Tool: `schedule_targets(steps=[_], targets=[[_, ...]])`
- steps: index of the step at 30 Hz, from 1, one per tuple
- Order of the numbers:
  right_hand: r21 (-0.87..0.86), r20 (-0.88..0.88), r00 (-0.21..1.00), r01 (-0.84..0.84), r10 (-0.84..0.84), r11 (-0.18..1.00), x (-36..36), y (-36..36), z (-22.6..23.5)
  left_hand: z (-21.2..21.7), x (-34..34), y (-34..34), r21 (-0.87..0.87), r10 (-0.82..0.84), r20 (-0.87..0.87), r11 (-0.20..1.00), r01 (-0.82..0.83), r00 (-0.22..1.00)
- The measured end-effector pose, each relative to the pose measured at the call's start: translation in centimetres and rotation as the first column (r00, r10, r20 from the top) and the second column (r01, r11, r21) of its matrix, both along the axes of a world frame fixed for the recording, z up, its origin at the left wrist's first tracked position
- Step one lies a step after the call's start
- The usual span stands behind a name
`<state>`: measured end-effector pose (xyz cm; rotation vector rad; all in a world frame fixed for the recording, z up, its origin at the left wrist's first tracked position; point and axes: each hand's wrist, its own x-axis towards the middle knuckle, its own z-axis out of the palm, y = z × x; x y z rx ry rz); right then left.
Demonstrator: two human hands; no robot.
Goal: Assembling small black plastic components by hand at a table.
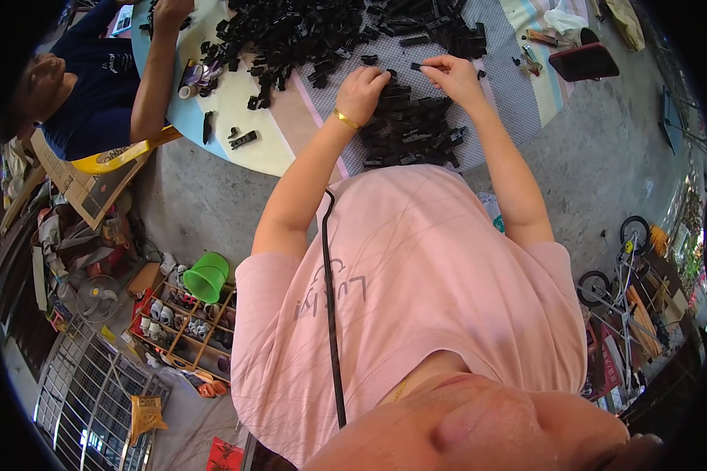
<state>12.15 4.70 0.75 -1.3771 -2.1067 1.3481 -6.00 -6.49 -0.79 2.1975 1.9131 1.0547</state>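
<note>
My right hand [457,82] pinches a small black plastic part [416,67] between thumb and fingertips, over the round table. To its left is my left hand [360,96], a gold bracelet on the wrist, its fingers curled together at the edge of the near pile. Whatever those fingers hold is too small and too hidden to name. Below and between both hands lies a heap of long black plastic parts [412,129], close to my body. A far larger heap of similar black parts [291,35] spreads across the far side of the table.
A co-worker's arm [157,86] reaches over the table at the left. Tape rolls [188,90] and a few loose black parts [243,140] lie near that side. A phone [583,62] stands at the right edge. A black cable [330,298] hangs down my shirt.
</note>
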Motion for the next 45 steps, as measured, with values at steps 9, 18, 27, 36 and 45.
schedule_targets(steps=[9,18,27,36,45], targets=[[-0.222,-0.154,0.988,-0.052,0.017,0.974,-2.7,-1.0,-0.1,0.4,1.1,0.0,-0.094,0.001,0.037,0.996,0.002,0.999],[0.009,-0.073,0.974,-0.213,0.213,0.977,-3.5,-0.2,-0.2,0.7,1.6,-0.3,-0.122,0.162,0.26,0.983,-0.134,0.952],[0.036,0.024,0.97,-0.242,0.241,0.97,-4.0,0.0,0.2,0.4,0.5,1.7,-0.703,0.525,0.32,0.689,-0.173,0.789],[-0.433,0.043,0.998,-0.019,0.042,0.901,-4.3,1.3,-0.6,2.0,-0.3,3.5,-0.861,0.597,0.417,0.501,0.087,0.685],[0.016,0.186,0.962,-0.205,0.199,0.979,-4.5,1.0,-0.8,2.3,0.0,3.5,-0.913,0.618,0.331,0.402,0.076,0.713]])
